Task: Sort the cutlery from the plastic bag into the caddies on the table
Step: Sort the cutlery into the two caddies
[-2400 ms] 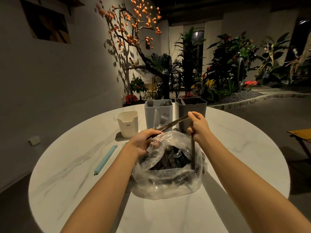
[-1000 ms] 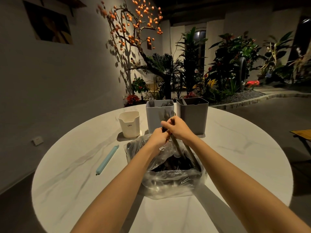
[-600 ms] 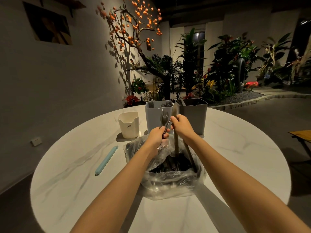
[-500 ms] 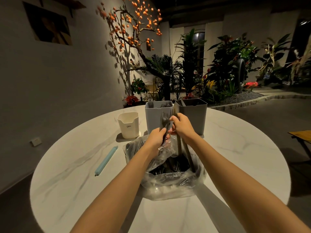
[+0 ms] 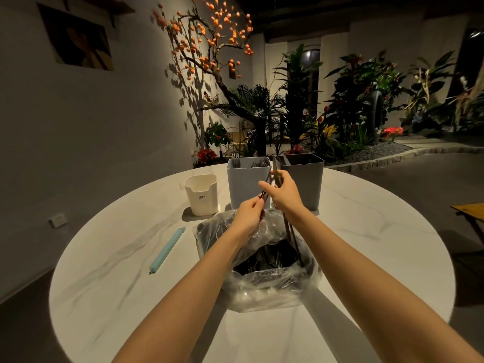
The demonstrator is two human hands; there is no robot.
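- Clear plastic bag (image 5: 262, 281) sits on the marble table (image 5: 379, 231) right under the person's wrists, mouth open, with a dark heap of cutlery (image 5: 264, 258) still inside.
- Left hand (image 5: 247, 218) hovers over the bag's far rim, fingers curled, pinching the low end of a slim dark utensil (image 5: 265, 189); I cannot tell its type in this dim light.
- Right hand (image 5: 284, 195), just beside and slightly beyond the left, grips a bundle of long dark handles (image 5: 293, 239) whose lower ends still reach down into the bag.
- Just beyond both hands stand two tall caddies: the pale blue caddy (image 5: 246, 183) ahead of the left hand, with fork tines showing above its rim, and the dark grey caddy (image 5: 306, 179) ahead of the right hand, with a piece or two inside.
- Further off to the left of the hands sit a small cream caddy (image 5: 201, 195), whose contents I cannot see, and a light blue bag clip (image 5: 167, 250) lying flat.
- Sorting looks partly done to me: some pieces are filed, plenty remain in the bag, and what is in hand is not yet placed.
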